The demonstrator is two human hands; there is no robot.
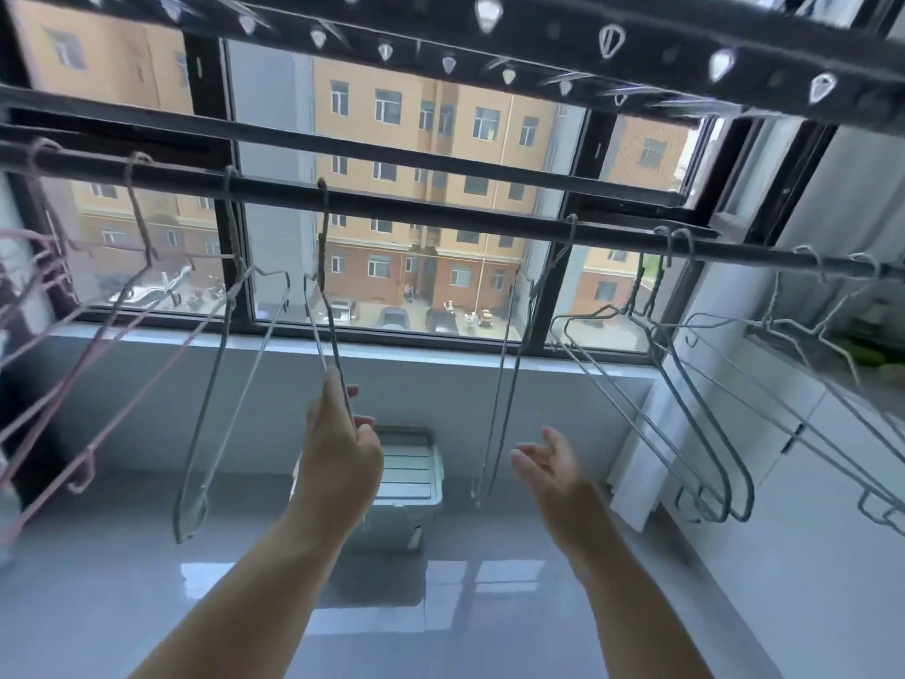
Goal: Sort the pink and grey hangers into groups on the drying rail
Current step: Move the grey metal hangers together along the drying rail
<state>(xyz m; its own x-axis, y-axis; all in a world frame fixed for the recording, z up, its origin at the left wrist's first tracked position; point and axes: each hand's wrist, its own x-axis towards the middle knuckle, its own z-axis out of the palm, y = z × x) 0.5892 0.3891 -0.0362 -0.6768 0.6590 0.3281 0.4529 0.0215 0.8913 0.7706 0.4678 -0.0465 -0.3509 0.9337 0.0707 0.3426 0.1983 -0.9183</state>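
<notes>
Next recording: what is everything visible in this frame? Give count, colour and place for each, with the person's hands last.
drying rail: one, dark, across the window
perforated bar: one, dark, overhead
pink hangers: several, count unclear, pink, rail's left end
grey hangers: about seven, grey, from mid-rail to the right end
storage box: one, whitish, on the floor below the window
window: one, dark frame, behind the rail
floor: glossy grey, below
left hand: grips the lower wire of one mid-rail grey hanger
right hand: open, holds nothing, raised right of the left hand
</notes>
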